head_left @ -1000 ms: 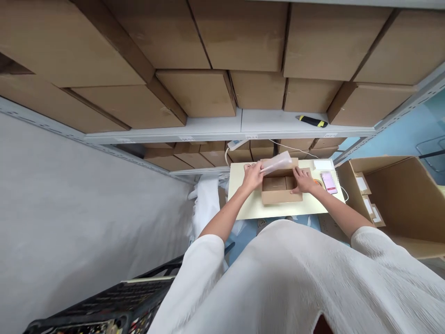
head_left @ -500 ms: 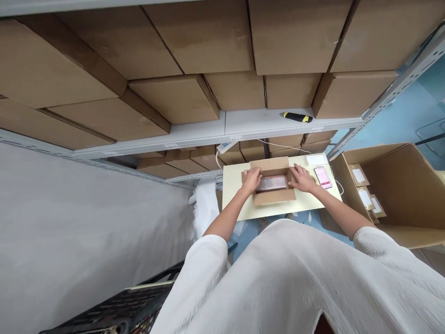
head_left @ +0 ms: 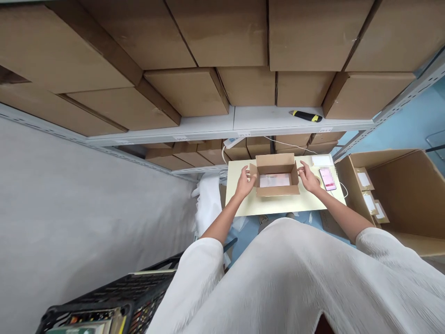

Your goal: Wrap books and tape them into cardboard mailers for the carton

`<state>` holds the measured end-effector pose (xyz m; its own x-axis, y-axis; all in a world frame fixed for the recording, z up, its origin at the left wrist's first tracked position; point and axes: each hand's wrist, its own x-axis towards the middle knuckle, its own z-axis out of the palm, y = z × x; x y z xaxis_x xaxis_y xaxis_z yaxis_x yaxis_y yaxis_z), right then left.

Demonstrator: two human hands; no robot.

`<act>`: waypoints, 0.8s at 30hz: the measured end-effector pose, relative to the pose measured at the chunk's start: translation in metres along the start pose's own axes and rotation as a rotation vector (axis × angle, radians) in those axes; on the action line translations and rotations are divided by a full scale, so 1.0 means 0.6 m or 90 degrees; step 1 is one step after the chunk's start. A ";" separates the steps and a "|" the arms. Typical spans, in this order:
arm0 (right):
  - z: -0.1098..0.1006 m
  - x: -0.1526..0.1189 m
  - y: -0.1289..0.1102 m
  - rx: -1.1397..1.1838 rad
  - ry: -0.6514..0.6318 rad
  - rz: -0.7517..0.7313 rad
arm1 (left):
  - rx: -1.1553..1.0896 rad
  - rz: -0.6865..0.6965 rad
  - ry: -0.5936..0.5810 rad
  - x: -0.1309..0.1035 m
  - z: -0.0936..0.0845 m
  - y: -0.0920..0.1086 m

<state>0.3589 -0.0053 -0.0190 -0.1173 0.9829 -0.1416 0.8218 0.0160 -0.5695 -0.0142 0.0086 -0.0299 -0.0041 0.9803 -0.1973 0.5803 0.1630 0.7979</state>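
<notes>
A small cardboard box (head_left: 278, 190) with its flaps raised stands on the pale yellow table (head_left: 243, 206). On its floor lies a flat, pale, shiny packet (head_left: 274, 180); I cannot make out its kind. My left hand (head_left: 245, 183) is at the box's left flap, fingers bent but apart, the thumb side close against the cardboard. Just outside the right flap is my right hand (head_left: 308, 178), its fingers spread and holding nothing. Beyond that hand, a phone (head_left: 327, 179) with a lit pink screen lies on the table, and a tape roll (head_left: 317, 181) is partly hidden by the wrist.
Shelves packed with cardboard boxes (head_left: 246, 86) rise behind the table. A black and yellow utility knife (head_left: 306, 116) lies on the shelf edge. To the right, a large open carton (head_left: 403, 195) contains several labelled parcels. A black crate (head_left: 104, 297) with books stands lower left.
Both hands have moved outward from inside the box to its two ends. The end flaps now stand outward, and the box's inside shows more fully. The whole view has shifted slightly.
</notes>
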 end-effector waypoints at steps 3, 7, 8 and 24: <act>0.014 0.002 0.001 0.107 0.007 -0.020 | 0.044 0.103 -0.112 -0.021 0.003 0.011; 0.030 0.006 0.010 0.155 0.015 -0.030 | 0.200 0.186 -0.284 -0.042 0.004 0.020; 0.031 0.007 0.013 0.157 0.011 -0.029 | 0.231 0.200 -0.309 -0.044 0.004 0.020; 0.030 0.045 0.027 0.154 0.049 0.041 | 0.195 0.142 -0.044 0.013 0.027 -0.010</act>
<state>0.3593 0.0183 -0.0466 -0.0184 0.9917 -0.1272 0.6683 -0.0825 -0.7393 -0.0047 0.0136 -0.0452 0.1991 0.9763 -0.0848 0.7770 -0.1045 0.6208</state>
